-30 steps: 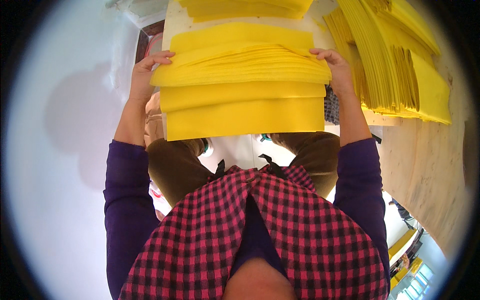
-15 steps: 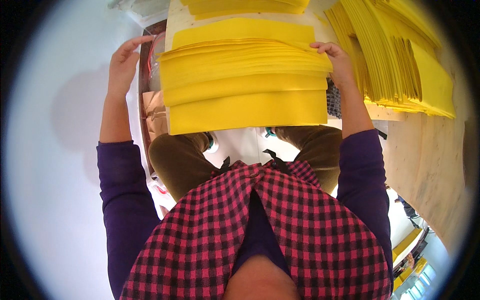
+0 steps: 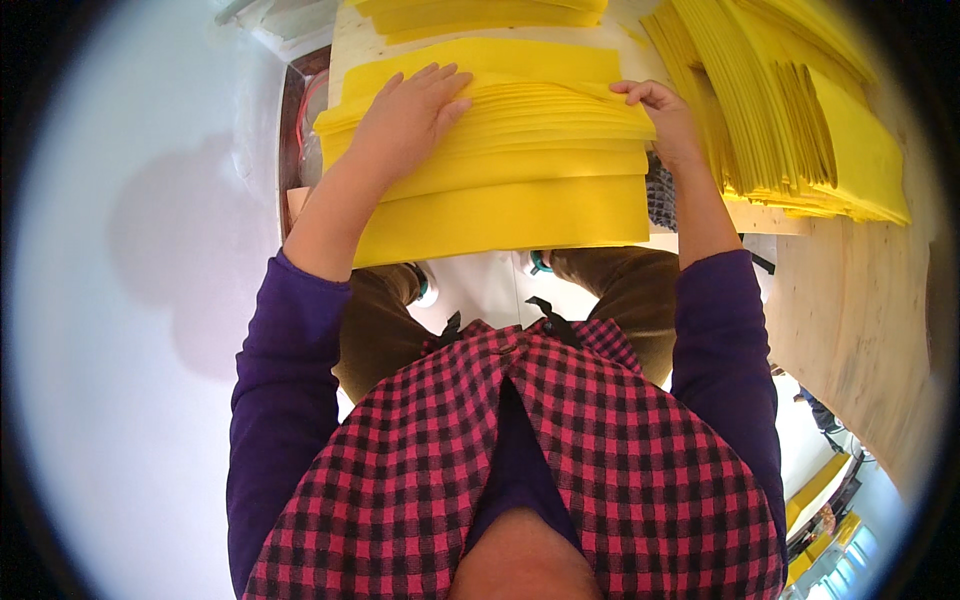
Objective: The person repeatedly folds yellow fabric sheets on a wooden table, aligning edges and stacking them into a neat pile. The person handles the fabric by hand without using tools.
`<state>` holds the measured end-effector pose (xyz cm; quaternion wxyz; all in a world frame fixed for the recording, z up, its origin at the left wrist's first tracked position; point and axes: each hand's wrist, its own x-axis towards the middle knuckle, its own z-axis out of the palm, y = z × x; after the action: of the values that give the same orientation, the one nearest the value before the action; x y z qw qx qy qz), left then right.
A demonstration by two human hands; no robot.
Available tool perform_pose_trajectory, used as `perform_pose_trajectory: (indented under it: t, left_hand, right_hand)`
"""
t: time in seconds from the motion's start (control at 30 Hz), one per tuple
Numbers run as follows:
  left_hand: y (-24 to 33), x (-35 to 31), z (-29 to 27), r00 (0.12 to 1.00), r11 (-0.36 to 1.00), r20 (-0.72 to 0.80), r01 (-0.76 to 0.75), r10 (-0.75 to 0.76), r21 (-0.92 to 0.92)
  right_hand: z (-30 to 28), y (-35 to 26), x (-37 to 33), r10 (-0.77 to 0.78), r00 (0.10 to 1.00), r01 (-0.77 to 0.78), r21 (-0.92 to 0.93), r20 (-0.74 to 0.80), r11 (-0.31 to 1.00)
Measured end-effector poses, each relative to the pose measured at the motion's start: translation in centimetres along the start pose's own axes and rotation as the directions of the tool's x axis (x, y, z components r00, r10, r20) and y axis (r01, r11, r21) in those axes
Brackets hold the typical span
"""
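A stack of yellow felt-like fabric sheets lies before me, its layers stepped toward my lap and its near edge overhanging the table. On the stack's upper left part, my left hand rests flat with fingers extended, holding nothing. My right hand is at the far right corner, its thumb and fingers bent together on the edge of a yellow sheet. That sheet's far edge is slightly raised and wavy. How many layers the right fingers pinch is hidden.
Further yellow sheets lie at the table's far side. A large pile of folded yellow sheets stands on the right part of the wooden table. A white wall borders my left. Dark checked cloth shows beside my right wrist.
My left hand has swung right, from the air beside the stack onto its upper left surface. My right hand stays at the right corner.
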<state>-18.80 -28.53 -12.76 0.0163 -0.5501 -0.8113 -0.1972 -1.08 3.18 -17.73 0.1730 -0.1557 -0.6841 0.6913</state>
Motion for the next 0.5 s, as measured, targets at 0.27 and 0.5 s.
perform_pose_trajectory:
  t: [0.27, 0.5]
  left_hand:
    - [0.0, -1.9, 2.1, 0.999, 1.0, -0.054, 0.0, 0.0, -0.001]
    - [-0.2, -2.3, 2.9, 0.998, 1.0, -0.057, 0.011, -0.012, -0.027]
  right_hand:
    - [0.0, -0.1, 0.0, -0.027, 1.0, 0.027, -0.022, -0.016, 0.999]
    - [0.3, -2.2, 0.5, -0.016, 0.994, 0.012, -0.039, -0.108, 0.999]
